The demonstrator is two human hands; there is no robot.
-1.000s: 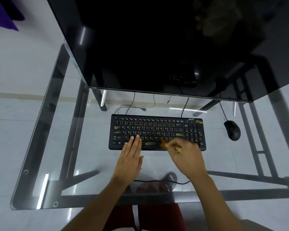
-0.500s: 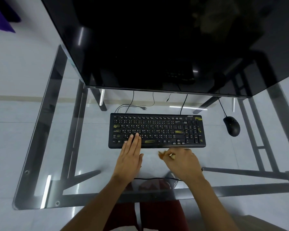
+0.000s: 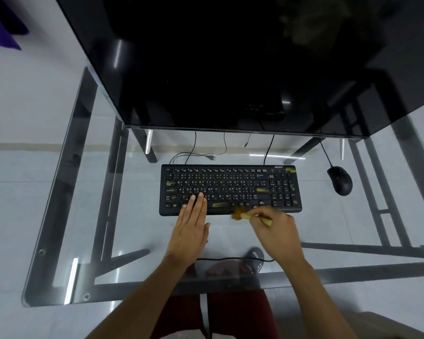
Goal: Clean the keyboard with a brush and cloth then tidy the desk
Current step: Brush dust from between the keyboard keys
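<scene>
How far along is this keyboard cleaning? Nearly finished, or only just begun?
Still early, it seems. The keyboard shows yellowish smudges on several keys, so little looks done. In hand: the right hand holds a small brush at the keyboard's near edge, while the left hand lies flat on the keys, steadying it. Left: more brushing, the cloth wipe (no cloth in view), then tidying the glass desk, where the mouse sits.
</scene>
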